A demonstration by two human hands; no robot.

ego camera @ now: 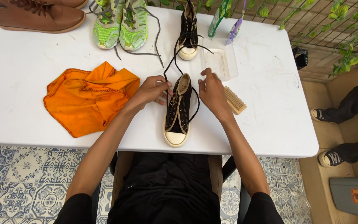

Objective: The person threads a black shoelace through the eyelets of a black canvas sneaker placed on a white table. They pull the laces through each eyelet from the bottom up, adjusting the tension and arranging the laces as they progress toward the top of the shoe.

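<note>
Now, left hand: pinching the black lace at the collar of the black sneaker, likely to keep it taut.
Right hand: fingers curled at the shoe's other side, steadying it; whether it grips lace I cannot tell.
Sneaker: near the bench front edge, toe toward the person.
Brush: just beside the right hand.
Orange cloth: left, crumpled.
Clear tray: behind, two pouches, green and purple, at its far edge.
</note>
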